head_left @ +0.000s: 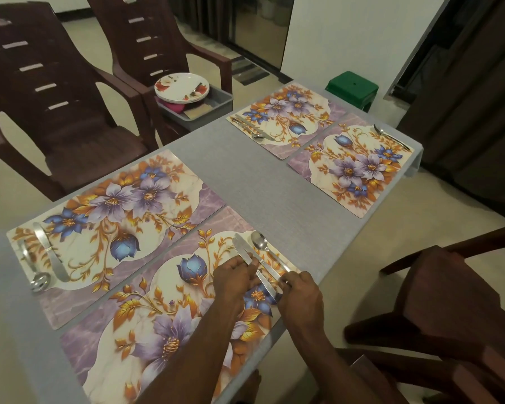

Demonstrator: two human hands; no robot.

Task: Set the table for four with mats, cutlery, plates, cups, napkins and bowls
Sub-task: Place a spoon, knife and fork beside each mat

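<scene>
I stood in the dining area of a home. The table (245,182) wore a grey cloth and four floral mats (114,217), with brown moulded plastic chairs (56,112) drawn up beside it. A grey tub (216,107) of household plates (181,86) sat on one chair, a green plastic stool (352,86) stood on the pale tiled floor (216,65), and a dark glass sliding door (260,27) lay beyond.

Dim, warm indoor light, soft shadows, wide-angle bending at the edges.
</scene>
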